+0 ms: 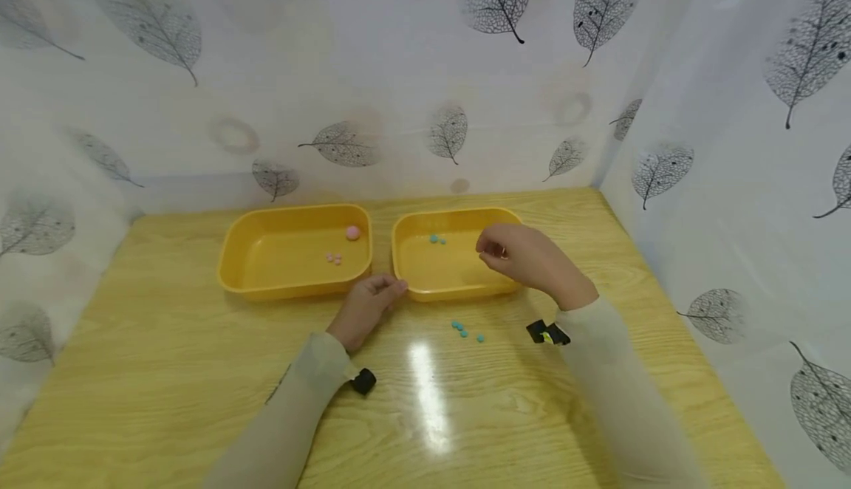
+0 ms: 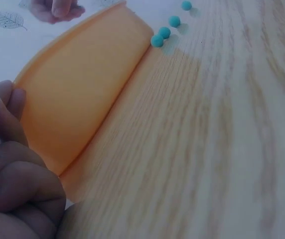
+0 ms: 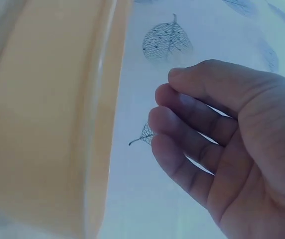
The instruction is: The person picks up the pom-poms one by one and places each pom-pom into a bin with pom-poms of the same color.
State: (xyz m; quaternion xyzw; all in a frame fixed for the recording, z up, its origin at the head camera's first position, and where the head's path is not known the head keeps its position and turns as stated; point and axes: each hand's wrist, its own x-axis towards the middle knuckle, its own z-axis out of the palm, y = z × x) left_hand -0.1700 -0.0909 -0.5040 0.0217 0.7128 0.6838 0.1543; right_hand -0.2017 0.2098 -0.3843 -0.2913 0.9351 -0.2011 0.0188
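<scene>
My left hand (image 1: 364, 310) pinches the near left corner of the right yellow tray (image 1: 459, 295). In the left wrist view, the thumb and fingers (image 2: 5, 119) meet at the tray's rim. Over the right side of that tray hovers my right hand (image 1: 525, 256), its fingers loosely bent. The right wrist view shows nothing between the thumb and fingers (image 3: 175, 122). Two small teal balls (image 1: 434, 238) are inside this tray, towards its back left. Several more teal balls (image 2: 174, 21) lie on the table in front of it.
Left of the first tray stands another yellow tray (image 1: 266, 293), holding a larger pink ball (image 1: 353, 233) and a few small pink balls (image 1: 337, 260). Both stand on a wood-grain table (image 1: 166, 371). A white leaf-print curtain (image 1: 412, 68) hangs behind and on both sides.
</scene>
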